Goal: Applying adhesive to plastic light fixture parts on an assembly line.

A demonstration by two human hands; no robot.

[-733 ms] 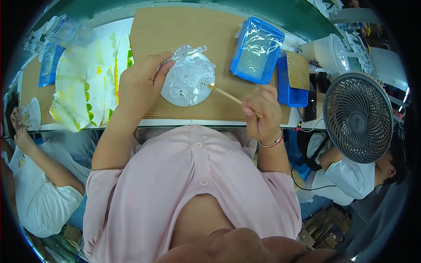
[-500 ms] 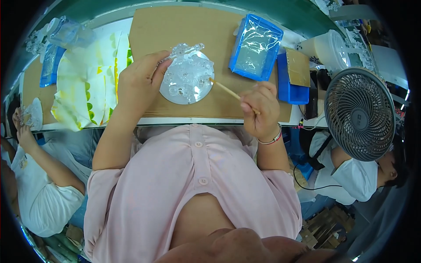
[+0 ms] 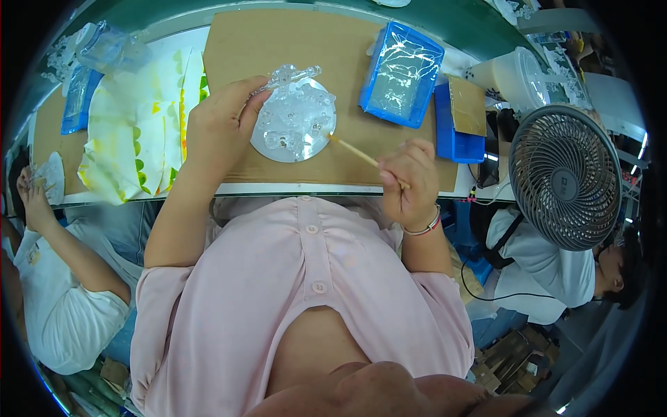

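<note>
A round clear disc [image 3: 316, 142] with several clear plastic shapes on top rests over the brown cardboard sheet [image 3: 278, 42]. At its upper left edge, my left hand [image 3: 226, 121] pinches one of these clear pieces [image 3: 295, 75] between thumb and fingers. My right hand [image 3: 410, 179] is closed round a thin wooden stick [image 3: 358, 153], whose darker tip points to the disc's lower right rim. Whether the tip touches the rim I cannot tell.
A blue tray [image 3: 365, 97] with clear film stands right of the disc, beside a smaller blue box [image 3: 469, 149] with a cardboard flap. Farther right is a black fan [image 3: 566, 177]. Patterned sheets [image 3: 132, 132] lie on the left. Co-workers sit on both sides.
The stick's tip has drawn back from the clear shapes, down to the disc's lower right rim. My left hand keeps its pinch. The whole view has shifted slightly.
</note>
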